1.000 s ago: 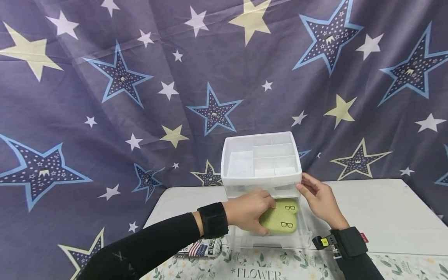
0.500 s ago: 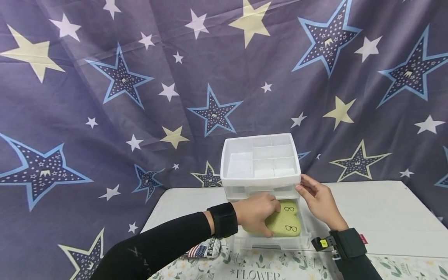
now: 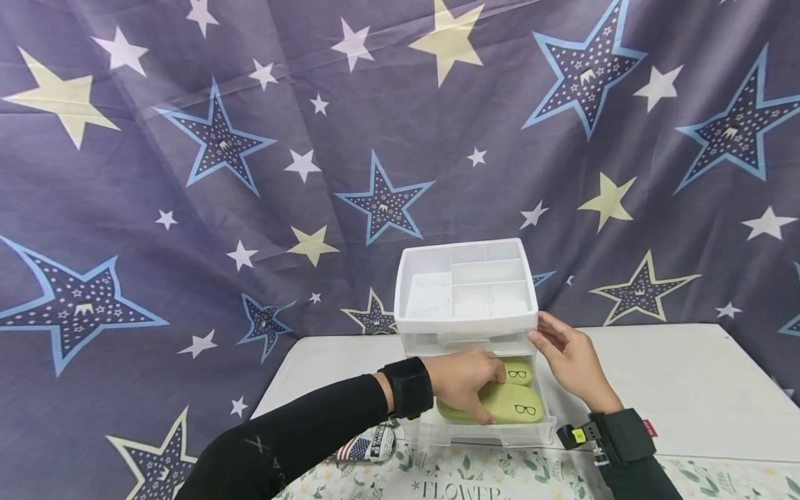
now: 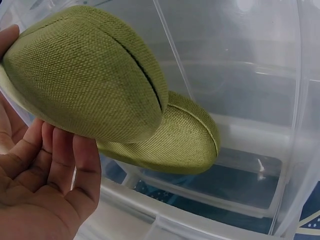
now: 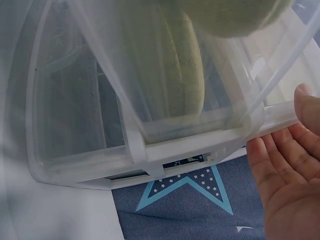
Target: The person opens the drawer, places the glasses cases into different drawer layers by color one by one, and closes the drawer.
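Observation:
In the head view, my left hand (image 3: 464, 382) holds a green fabric glasses case (image 3: 515, 403) over the pulled-out clear drawer (image 3: 462, 434). Its thumb is on one side and its fingers lie along the other, as the left wrist view shows. A second green glasses case (image 4: 180, 135) lies in the drawer behind the held one, partly covered by it. My right hand (image 3: 571, 357) grips the right side of the white drawer unit (image 3: 465, 324). In the right wrist view, thumb and fingers stand on either side of its white frame (image 5: 272, 117).
Divided compartments (image 3: 487, 285) top the drawer unit. Left of the drawer, a pouch with a flag print (image 3: 369, 444) lies partly beneath my left forearm. A white table (image 3: 662, 389) and a floral mat (image 3: 719, 479) are below. A star-patterned cloth (image 3: 400, 139) hangs behind.
My left hand has moved right and slightly nearer with the held glasses case. The case behind now shows more apart from it. My right hand has stayed on the drawer unit.

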Tool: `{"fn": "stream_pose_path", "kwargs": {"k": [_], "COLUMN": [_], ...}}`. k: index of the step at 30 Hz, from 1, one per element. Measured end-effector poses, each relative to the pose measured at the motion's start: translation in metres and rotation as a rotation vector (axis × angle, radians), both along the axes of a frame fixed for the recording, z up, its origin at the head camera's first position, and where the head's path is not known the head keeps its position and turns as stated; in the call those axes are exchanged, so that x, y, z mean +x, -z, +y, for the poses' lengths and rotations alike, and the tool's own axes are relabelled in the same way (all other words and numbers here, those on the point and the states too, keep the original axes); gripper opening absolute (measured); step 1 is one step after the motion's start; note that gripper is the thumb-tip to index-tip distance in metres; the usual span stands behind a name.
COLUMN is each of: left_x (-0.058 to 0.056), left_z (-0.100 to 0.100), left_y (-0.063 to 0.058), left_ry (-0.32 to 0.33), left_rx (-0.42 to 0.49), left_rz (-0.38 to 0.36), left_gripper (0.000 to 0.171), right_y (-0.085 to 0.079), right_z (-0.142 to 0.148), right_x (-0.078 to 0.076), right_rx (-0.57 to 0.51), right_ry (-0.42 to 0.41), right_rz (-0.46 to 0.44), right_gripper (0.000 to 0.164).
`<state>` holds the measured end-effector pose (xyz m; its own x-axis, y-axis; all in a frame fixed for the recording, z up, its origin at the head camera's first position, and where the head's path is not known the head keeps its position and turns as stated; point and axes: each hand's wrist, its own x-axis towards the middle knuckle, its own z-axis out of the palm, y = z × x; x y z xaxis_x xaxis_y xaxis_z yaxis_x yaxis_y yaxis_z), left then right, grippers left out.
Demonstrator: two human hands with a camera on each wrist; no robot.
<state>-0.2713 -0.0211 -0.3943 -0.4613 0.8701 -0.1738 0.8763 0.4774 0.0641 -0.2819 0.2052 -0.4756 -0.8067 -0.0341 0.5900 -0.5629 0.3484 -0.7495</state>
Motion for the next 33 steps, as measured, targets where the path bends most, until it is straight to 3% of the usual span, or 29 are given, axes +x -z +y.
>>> {"fn": "stream_pose_path", "kwargs": {"k": [16,28,33], "left_x": [-0.001,0.000,0.001], "left_z": [0.000,-0.005,-0.007], "left_y": [0.012,0.014,0.013], "left_ry": [-0.100,-0.139,-0.126], "left_rx": [0.035,0.002,-0.006], "left_rz": [-0.064,-0.123,-0.101], "left_gripper": [0.056,0.055,0.056], "right_y": [0.000,0.000,0.000], "right_z": [0.000,-0.001,-0.001], "right_x": [0.001,0.002,0.002], "right_rx": [0.000,0.011,0.019], "right_ry": [-0.003,0.006,0.007], "right_rz": [-0.001,-0.006,-0.002], "right_gripper": [0.045,0.046,0.046]}}
